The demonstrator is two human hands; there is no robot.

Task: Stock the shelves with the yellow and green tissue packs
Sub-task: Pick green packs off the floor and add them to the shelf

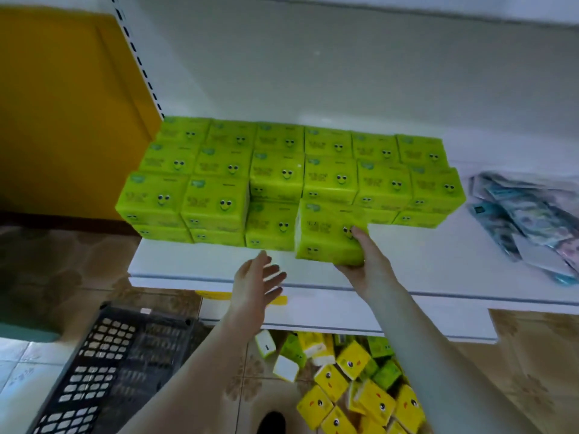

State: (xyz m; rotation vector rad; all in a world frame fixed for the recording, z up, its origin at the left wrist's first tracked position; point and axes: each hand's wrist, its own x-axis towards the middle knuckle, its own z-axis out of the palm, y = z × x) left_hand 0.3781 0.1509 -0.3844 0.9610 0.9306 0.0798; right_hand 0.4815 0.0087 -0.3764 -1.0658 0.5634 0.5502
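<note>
Two bare forearms reach up from the bottom of the view toward a white metal shelf (438,261). Below them, on the patterned tile floor, lies a loose heap of yellow and green plastic-wrapped tissue packs (354,380), partly tucked under the shelf's front edge, and to its left sits a black plastic lattice crate (119,355). The left hand (257,277) hovers over the shelf's front lip with fingers straight and spread, holding nothing. The right hand (363,264) grips a bright green tissue pack printed with a smiling face (326,236), thumb across its top and fingers underneath. That pack sits at the front of the shelf, pressed against a block of matching green packs (282,170) stacked in rows and layers across the shelf's left part. Farther right on the same shelf, well apart from the green block, lies a slumped bundle of grey-blue patterned packets (526,214). A yellow-orange panel (62,104) stands to the left of the shelving.
</note>
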